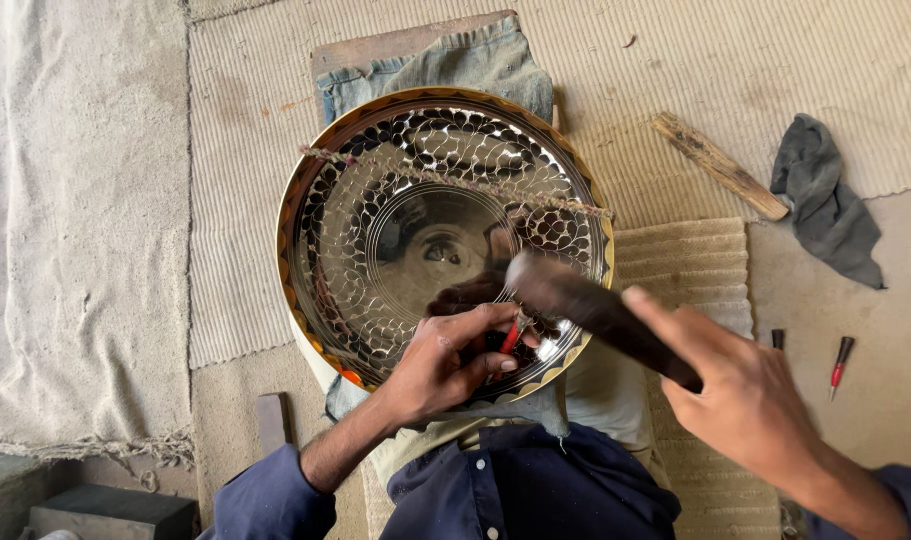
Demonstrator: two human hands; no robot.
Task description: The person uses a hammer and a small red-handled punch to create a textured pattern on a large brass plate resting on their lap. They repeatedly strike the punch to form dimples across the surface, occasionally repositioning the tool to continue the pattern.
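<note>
Your metal tray (395,230) gleams mirror-glossy, its stamped scale pattern catching light. At two o'clock lie a rough, splintered wooden stick (720,166) and a matt grey rag (825,205); coarse ribbed cloth matting (245,200) spreads at nine o'clock.

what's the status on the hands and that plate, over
Left hand pinching a small red-tipped punch against the round shiny patterned metal plate. Right hand gripping a dark wooden mallet above it. Nothing in the way.
</note>
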